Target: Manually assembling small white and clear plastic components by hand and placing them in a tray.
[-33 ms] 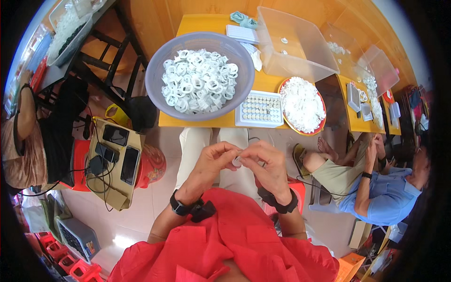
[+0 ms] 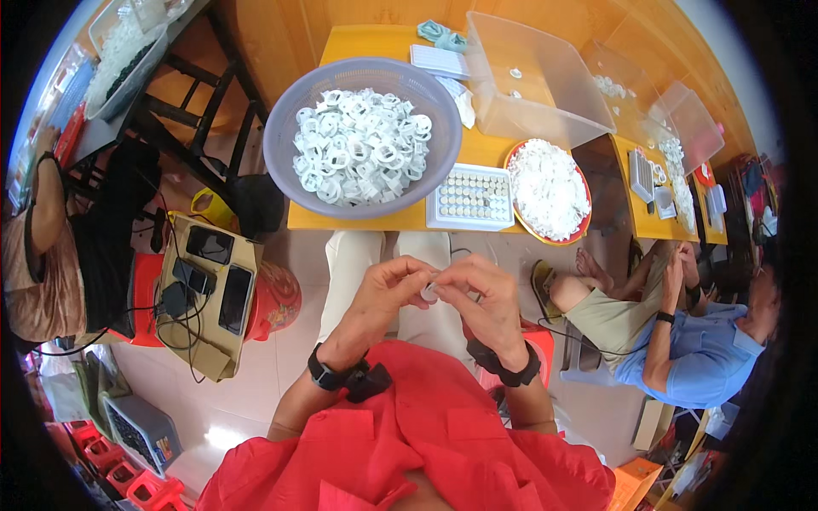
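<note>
Yellow table (image 2: 375, 220), grey basin (image 2: 285, 128) of white rings (image 2: 362, 145), tiled floor (image 2: 281, 375)

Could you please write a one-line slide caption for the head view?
Both hands, left hand and right hand, pinch a small white ring below a basin of white rings.

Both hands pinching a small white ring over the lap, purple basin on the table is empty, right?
Not quite. The head view shows the purple basin on the yellow table heaped with white rings, not empty. The rest holds: the left hand and right hand meet over the lap, fingers pinching a small white ring.
</note>
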Motion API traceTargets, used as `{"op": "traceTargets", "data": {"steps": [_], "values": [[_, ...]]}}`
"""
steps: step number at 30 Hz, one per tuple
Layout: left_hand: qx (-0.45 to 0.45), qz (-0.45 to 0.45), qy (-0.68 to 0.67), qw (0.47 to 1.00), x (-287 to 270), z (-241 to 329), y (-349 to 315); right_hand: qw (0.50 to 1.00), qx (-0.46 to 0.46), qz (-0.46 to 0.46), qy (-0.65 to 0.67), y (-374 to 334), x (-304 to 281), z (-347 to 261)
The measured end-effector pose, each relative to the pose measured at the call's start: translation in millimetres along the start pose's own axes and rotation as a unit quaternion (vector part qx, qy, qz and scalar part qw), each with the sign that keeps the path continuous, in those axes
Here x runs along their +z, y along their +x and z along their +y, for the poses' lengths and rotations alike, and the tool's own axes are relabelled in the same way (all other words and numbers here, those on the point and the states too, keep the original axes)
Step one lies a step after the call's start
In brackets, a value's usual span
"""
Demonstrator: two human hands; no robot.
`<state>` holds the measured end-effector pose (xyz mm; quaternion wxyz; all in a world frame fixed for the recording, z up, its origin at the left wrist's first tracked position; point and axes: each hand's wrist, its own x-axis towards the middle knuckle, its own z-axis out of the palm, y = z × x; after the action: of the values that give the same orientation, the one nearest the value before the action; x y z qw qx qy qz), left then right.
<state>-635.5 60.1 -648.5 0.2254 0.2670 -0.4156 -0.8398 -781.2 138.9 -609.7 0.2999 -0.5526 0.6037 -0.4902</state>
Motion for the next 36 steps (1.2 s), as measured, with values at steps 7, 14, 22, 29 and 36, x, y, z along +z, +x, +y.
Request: {"op": "traceTargets", "data": {"steps": [7, 14, 22, 29, 36], "values": [[-0.004, 0.001, -0.016, 1.000, 0, -2, -1, 0.999, -0.033, 0.007, -0.041, 0, 3, 3], [-0.001, 0.015, -0.028, 0.999, 4, -1, -3, 0.992, -0.062, 0.049, -0.096, -4, 10, 4], [0.058, 0.039, 0.040, 0.997, 8, 2, -2, 0.994, -0.030, 0.101, 0.002, -9, 18, 10], [0.086, 0.051, 0.044, 0.994, 12, 2, 0, 0.952, 0.143, 0.107, 0.247, -12, 24, 17], [0.131, 0.078, 0.134, 0.979, 11, -6, 1, 0.951, 0.139, 0.099, 0.258, -9, 31, 27]]}}
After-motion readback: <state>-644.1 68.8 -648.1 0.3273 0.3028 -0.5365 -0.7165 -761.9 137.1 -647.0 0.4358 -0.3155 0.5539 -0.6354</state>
